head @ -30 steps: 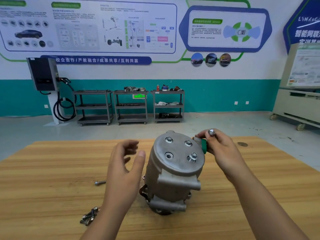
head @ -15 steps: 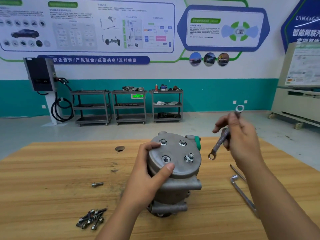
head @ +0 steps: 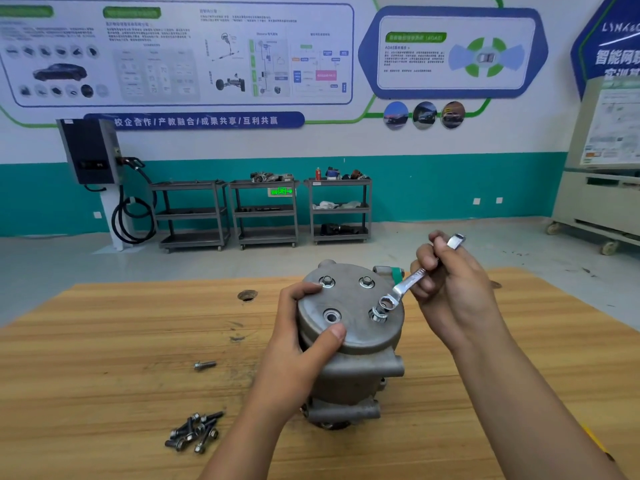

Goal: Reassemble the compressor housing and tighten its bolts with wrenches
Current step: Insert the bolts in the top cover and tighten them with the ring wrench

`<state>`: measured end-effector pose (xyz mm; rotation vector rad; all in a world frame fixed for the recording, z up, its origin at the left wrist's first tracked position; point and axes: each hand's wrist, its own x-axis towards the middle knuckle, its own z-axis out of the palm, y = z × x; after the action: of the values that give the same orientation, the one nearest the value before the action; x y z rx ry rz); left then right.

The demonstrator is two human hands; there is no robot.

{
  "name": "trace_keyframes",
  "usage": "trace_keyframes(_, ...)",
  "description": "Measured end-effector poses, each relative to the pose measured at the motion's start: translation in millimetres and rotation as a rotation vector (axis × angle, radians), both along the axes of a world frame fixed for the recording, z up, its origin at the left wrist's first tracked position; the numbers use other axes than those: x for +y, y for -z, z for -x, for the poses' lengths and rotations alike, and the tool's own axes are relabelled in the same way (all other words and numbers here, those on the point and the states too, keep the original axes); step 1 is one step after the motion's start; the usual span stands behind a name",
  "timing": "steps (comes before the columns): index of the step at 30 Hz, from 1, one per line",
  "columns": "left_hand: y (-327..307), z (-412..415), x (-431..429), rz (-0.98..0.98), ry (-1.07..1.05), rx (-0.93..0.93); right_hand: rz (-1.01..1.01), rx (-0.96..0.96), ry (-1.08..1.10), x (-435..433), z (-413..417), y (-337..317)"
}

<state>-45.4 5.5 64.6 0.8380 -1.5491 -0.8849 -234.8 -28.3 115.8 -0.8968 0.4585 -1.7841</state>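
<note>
The grey metal compressor housing [head: 356,327] stands upright on the wooden table [head: 104,358], its round end cover facing me. My left hand [head: 301,337] grips the cover's left rim, thumb on the front edge. My right hand [head: 450,289] holds a silver wrench [head: 412,278] slanting down to the left. Its ring end sits just over the raised bolt [head: 378,315] at the cover's lower right. Two more bolts [head: 327,281] are seated along the cover's top, and the lower-left hole [head: 331,316] has no bolt in it.
A single loose bolt [head: 205,365] lies on the table left of the housing. A pile of several dark bolts [head: 194,433] lies nearer the front left. A round hole [head: 247,295] marks the tabletop. Three grey shelf carts [head: 265,213] stand against the far wall.
My left hand went from open beside the housing to gripping its cover. My right hand took up the wrench and lowered its ring end from mid-air onto the lower-right bolt.
</note>
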Motion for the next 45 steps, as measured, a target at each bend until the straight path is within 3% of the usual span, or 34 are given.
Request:
trace_keyframes(16,2.5,-0.5,-0.8,0.005,-0.004,0.018,0.064,0.037,0.121,3.5,-2.8,16.8)
trace_keyframes(24,3.3,0.2,-0.2,-0.007,-0.016,-0.009,0.194,0.153,0.372,30.2,-1.2,29.5)
trace_keyframes(36,3.1,3.9,0.7,-0.004,-0.028,-0.004,0.331,0.16,0.614,69.0,-24.7,64.1)
trace_keyframes(41,3.9,4.3,0.4,0.0,-0.029,0.0,0.479,0.335,0.777,79.6,-43.9,84.4)
trace_keyframes(45,4.6,5.9,-1.3,0.011,-0.036,0.006,0.666,0.793,0.939,87.3,-43.4,91.6)
